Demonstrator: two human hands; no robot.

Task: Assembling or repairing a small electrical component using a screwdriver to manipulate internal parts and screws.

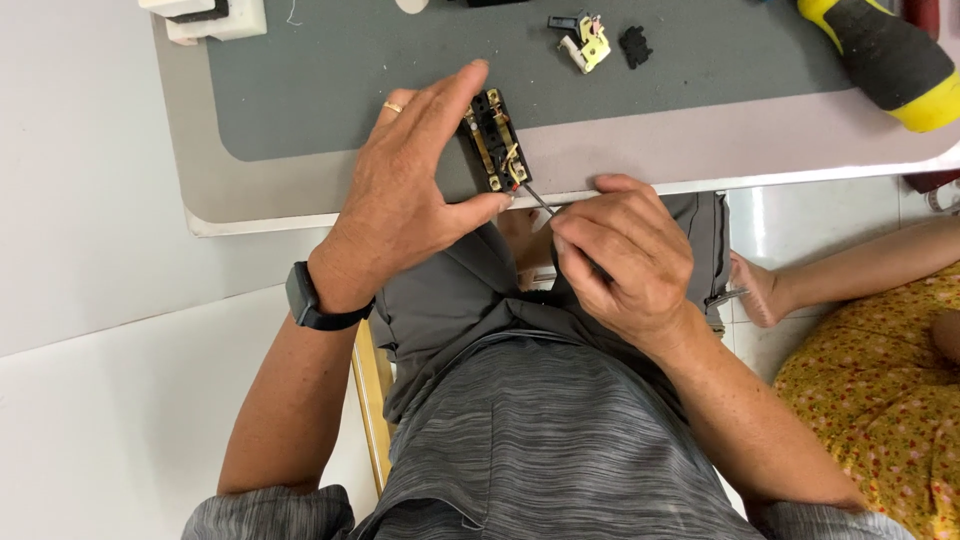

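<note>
At centre frame, the left hand (405, 195) pinches a small black switch mechanism (494, 140) with brass contacts between thumb and forefinger, holding it against the near edge of the grey work mat (330, 70). Just below and to the right, the right hand (625, 255) is clenched around a thin screwdriver (541, 200), its metal shaft angled up and left so the tip meets the lower end of the mechanism; the handle is hidden inside the fist, so its shape cannot be told. A gold ring (393, 106) shows on the left hand and a dark wristwatch (312, 300) on the left wrist. Toward the upper middle of the frame, loose parts lie on the mat: a small white-and-yellow piece (588, 47) and a black piece (635, 46) beside it. A yellow-and-black tool handle (890, 60) fills the upper right corner. At lower right, another person in a yellow floral garment (880, 400) sits nearby, an arm (850, 270) stretched leftward.
</note>
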